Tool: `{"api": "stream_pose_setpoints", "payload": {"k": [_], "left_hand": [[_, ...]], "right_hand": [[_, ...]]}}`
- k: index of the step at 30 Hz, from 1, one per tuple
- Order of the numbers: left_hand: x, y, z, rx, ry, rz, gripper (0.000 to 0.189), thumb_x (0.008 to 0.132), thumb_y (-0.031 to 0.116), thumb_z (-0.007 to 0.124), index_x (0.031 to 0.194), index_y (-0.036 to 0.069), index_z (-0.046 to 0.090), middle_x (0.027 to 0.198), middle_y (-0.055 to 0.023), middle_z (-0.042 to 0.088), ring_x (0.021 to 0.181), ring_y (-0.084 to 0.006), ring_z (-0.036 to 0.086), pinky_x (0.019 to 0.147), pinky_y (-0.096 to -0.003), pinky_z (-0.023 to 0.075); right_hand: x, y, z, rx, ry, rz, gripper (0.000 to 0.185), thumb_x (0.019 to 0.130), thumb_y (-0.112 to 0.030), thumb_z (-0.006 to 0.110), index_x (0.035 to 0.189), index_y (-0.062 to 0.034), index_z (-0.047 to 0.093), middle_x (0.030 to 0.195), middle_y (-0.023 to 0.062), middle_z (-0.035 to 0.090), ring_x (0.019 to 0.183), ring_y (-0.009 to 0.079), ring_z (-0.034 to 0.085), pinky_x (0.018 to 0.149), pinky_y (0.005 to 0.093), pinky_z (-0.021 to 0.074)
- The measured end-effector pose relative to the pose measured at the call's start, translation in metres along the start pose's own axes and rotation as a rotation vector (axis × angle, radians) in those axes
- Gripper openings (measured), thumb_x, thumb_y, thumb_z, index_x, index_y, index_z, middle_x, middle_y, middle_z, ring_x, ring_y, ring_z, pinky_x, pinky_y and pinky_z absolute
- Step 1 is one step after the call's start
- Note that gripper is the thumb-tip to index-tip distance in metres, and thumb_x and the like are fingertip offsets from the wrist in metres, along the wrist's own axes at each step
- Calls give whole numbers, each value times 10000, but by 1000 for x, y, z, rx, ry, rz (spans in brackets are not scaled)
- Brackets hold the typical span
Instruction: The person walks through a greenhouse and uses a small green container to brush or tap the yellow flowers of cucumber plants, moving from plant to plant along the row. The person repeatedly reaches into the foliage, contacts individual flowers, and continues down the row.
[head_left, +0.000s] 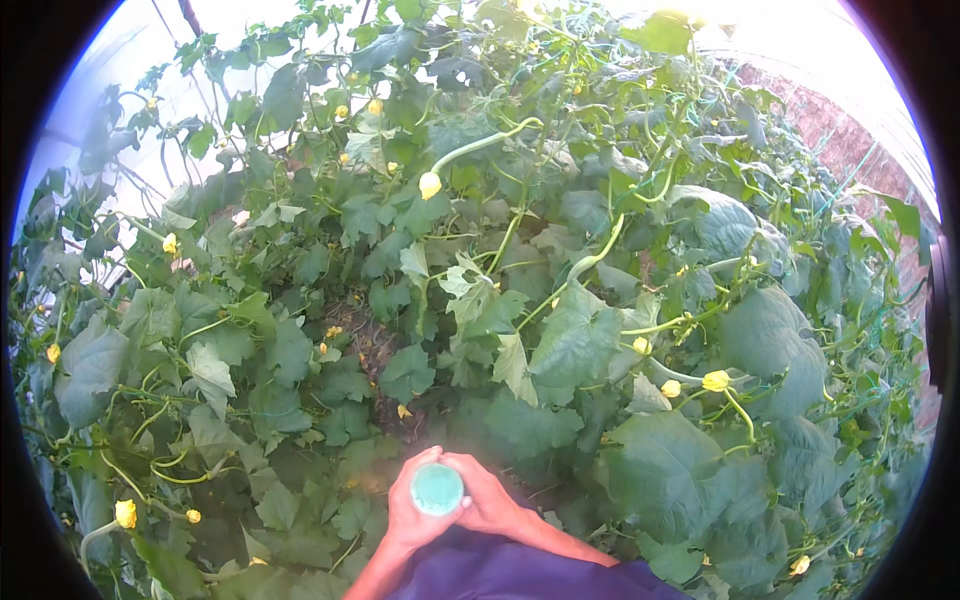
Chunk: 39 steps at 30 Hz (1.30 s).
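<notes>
Both hands meet low in the middle, close to my body, around a small round container (436, 489) with a pale turquoise top. Whether that top is a lid or a liquid surface, I cannot tell. My left hand (407, 504) wraps its left side, while my right hand (486, 496) covers the right side, with fingertips together at the far edge. The container's lower part is hidden by the hands. Ahead hangs a slender young gourd (480, 146), apparently luffa, with a yellow blossom (430, 185) at its tip.
Dense climbing vines with broad leaves (577, 341) surround me on both sides. A narrow strip of soil (379, 352) with fallen petals runs between them. More thin gourds with yellow flowers (716, 381) hang at right. Green strings (847, 180) and a reddish-brown wall (817, 112) stand behind the foliage.
</notes>
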<state>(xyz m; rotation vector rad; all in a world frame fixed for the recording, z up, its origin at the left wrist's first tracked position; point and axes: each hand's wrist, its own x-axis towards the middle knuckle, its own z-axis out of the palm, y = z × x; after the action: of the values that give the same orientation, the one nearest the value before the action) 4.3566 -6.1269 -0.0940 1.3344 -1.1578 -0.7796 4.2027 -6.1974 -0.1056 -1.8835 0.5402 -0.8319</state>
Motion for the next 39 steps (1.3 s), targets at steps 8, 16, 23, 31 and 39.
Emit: {"api": "stream_pose_setpoints", "payload": {"k": [8,16,23,31,39], "left_hand": [[0,-19,-40,120,223,-56,671,650,125,912,1231,-35,618,1227,-186,682,1068,-266,690,958,-375,539],[28,-48,-62,118,336,-91,659,656,121,905,1226,-32,614,1128,-150,698,964,-229,691,880,-361,552],[95,-66,-77,176,353,-117,658,660,110,900,1241,-7,616,1026,-97,695,904,-183,679,844,-338,554],[163,-77,-92,123,340,-223,648,671,83,886,1248,-6,606,1085,-97,685,959,-181,663,894,-341,535],[196,-90,-96,166,359,-159,646,669,98,894,1243,1,616,1104,-106,697,954,-179,674,876,-343,552]], "right_hand": [[122,-31,-100,-501,76,-197,415,851,-19,660,1265,-12,625,1222,200,660,1211,383,626,1049,448,515],[357,-113,-235,-523,714,-169,498,1043,-126,502,1498,63,431,1438,210,562,909,168,731,752,270,592],[501,-131,-317,-1192,533,333,284,1012,-187,542,1144,18,687,857,103,783,683,145,745,718,334,595],[526,-115,-356,-1136,593,402,433,1027,-155,499,1409,47,530,997,164,764,681,181,734,590,298,616],[467,-112,-355,-651,891,-27,352,1033,-124,530,1352,5,600,1067,139,729,555,74,579,544,243,549]]}}
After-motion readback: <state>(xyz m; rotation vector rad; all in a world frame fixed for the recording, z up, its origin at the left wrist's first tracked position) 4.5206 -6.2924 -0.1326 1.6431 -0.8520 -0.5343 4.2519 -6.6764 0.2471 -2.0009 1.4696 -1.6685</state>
